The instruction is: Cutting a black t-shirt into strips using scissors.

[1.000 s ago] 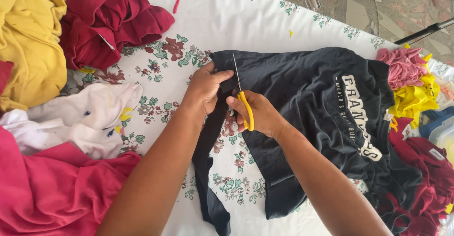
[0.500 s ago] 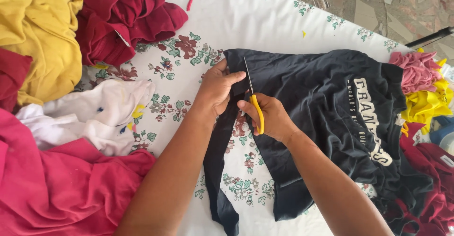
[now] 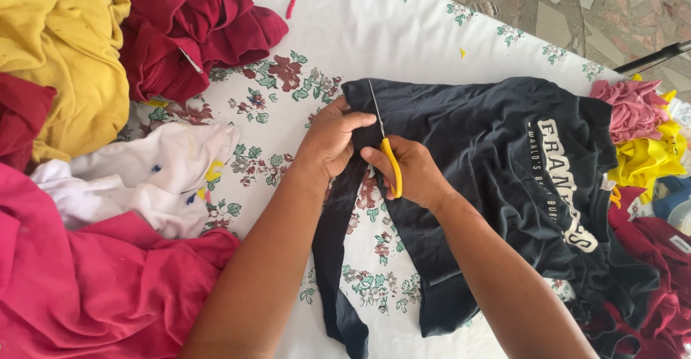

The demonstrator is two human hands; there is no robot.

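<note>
Centrally, scissors [image 3: 383, 139] (yellow-handled) in right hand [image 3: 409, 172] cutting navy shirt [image 3: 489, 157]

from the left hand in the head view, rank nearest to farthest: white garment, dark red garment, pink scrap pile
Measured from the left hand:
1. White garment, just to its left on the cloth.
2. Dark red garment, up and left.
3. Pink scrap pile, far across on the right edge.

I see a dark navy cotton T-shirt [image 3: 489, 164] with pale print spread flat, partly slit, and yellow-handled steel scissors [image 3: 383, 143] with blades lying on its edge.
</note>
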